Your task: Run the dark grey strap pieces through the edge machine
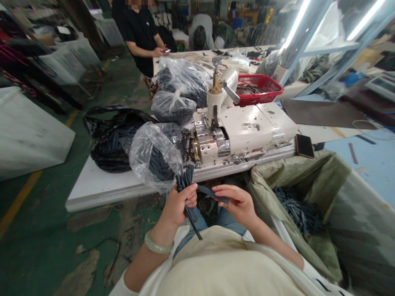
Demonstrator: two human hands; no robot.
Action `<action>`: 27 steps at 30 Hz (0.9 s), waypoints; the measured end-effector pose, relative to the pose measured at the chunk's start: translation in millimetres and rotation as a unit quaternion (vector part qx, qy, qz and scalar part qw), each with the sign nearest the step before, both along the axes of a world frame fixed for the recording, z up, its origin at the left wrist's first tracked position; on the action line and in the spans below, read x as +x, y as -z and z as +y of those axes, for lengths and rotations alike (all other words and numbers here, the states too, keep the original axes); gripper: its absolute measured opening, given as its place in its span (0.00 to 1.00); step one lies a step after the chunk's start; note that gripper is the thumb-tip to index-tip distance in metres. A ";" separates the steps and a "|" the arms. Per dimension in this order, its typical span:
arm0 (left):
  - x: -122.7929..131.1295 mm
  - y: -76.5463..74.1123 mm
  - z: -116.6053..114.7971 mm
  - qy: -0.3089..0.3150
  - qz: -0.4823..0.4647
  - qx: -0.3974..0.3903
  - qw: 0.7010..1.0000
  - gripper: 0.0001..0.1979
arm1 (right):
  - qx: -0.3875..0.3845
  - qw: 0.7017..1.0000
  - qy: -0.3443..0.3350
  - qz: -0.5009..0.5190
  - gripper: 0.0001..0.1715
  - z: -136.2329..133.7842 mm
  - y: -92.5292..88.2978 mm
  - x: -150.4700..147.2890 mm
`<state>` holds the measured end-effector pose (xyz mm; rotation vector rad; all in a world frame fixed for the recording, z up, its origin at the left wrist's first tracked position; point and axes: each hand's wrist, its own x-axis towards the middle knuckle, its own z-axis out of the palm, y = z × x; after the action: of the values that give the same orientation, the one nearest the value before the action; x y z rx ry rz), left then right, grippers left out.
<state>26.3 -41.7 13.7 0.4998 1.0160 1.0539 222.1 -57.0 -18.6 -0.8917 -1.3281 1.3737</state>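
LEFT GRIP: I have my left grip [180,203] closed around a bundle of dark strips [186,183], with the ends fanning out above and below the fist.
RIGHT GRIP: My right grip [236,202] is partly closed, its fingers and thumb pinching one loose strip [214,194] near its end. The strip points toward the bundle.
HANDLING: I judge the strips light and flexible but with some body. Material cannot be told from here. The bundle may slip apart, so I rate mid-length the safest hold for it and an end adequate for a single strip.
STOCK: A clear plastic bag [156,156] of similar strips sits at the near edge of the table [101,193], beside a black bag [117,139]. A woven sack [296,209] at my right holds more.
TABLE: A white sewing machine [237,131] stands mid-table, with a red basket [259,88] behind it.
NEARBY: A co-worker [138,37] stands beyond the far end, holding a phone [167,51].
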 end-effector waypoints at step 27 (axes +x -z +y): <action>-11.7 8.0 16.9 0.027 0.087 0.064 0.994 0.14 | -0.383 0.872 -0.242 0.183 0.19 36.7 -7.2 -32.0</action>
<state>14.7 -24.8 5.7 0.7309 1.0860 1.0448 190.1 -20.2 -11.4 -0.7441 -0.7036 2.4221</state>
